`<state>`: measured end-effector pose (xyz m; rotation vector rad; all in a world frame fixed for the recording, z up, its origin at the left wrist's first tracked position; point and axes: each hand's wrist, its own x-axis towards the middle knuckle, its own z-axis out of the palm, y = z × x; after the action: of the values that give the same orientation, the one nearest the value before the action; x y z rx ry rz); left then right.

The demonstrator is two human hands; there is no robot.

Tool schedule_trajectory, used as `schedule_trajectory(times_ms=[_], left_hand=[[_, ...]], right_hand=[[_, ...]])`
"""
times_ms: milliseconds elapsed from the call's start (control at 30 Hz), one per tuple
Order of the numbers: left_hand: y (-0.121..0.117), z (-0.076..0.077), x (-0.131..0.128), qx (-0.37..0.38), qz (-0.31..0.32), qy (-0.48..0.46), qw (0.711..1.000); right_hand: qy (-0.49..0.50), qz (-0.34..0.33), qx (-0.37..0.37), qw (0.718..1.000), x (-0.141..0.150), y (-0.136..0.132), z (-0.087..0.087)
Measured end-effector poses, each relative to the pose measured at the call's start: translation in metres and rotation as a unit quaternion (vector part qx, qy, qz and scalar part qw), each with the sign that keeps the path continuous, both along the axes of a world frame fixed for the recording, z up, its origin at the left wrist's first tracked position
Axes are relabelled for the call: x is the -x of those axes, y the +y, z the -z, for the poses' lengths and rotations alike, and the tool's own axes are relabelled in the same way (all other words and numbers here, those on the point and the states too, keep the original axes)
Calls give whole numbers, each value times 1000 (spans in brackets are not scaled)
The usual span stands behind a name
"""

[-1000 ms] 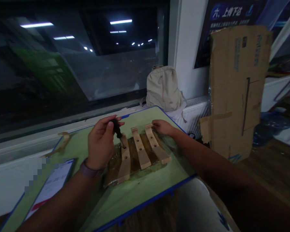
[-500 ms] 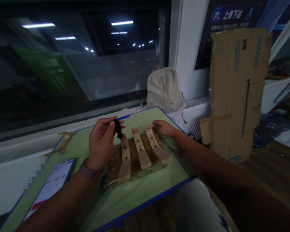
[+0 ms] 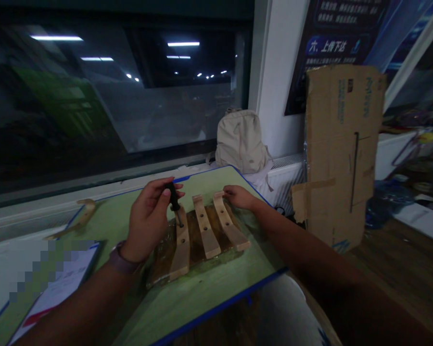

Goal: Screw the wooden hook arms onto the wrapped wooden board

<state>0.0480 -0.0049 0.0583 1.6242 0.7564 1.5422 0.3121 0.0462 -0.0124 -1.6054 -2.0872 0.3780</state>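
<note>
My left hand (image 3: pixel 147 221) is closed around the black handle of a screwdriver (image 3: pixel 172 197). The screwdriver leans, and its tip meets the upper hole of the left curved wooden piece (image 3: pixel 181 257). Two similar wooden pieces, a middle one (image 3: pixel 210 240) and a right one (image 3: pixel 230 228), lie alongside, each with two holes and an upturned far end. All three rest across a dark brown, plastic-wrapped board (image 3: pixel 195 242). With fingers bent, my right hand (image 3: pixel 240 197) grips the far end of the right piece; its fingertips are partly hidden.
A pale green tabletop (image 3: pixel 216 295) with a blue edge carries everything. Another curved wooden piece (image 3: pixel 84 215) lies at the far left, near printed papers (image 3: pixel 67 283). Behind are a beige backpack (image 3: pixel 241 142) and a window; a large cardboard sheet (image 3: pixel 341 158) stands at the right.
The camera view has tilted up and shifted slightly, so everything sits a little lower and further left. Both hands keep their places, the screwdriver still at the same hole.
</note>
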Motion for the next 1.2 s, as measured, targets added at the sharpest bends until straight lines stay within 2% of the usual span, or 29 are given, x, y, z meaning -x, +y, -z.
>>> schedule_trajectory(times_ms=[167,233,400,467,633,867,1067,1200], left_hand=[[4,-1,2,-64,-62,11,996],[3,-3,2,-65,-73,33,995],[-2,-6,-3,-33,-2,-7,999],[0,-6,-3,-36,0,-14,999],[5,-7,1,-99,-78,51,991],[2,-8,1,-64,-3,43,997],[3,-11,3,-124,-74,99,985],[2,-13,5,-87,-20,105,990]], right_hand=[[16,2,2,1000,-1,2,1],[26,-2,2,1000,-1,2,1],[46,-27,-1,999,-6,3,3],[50,-37,-3,998,-8,5,4],[49,-48,-13,998,-12,6,5],[50,-52,-19,997,-14,6,5],[48,-46,-19,998,-15,6,5],[43,-44,-16,998,-14,6,5]])
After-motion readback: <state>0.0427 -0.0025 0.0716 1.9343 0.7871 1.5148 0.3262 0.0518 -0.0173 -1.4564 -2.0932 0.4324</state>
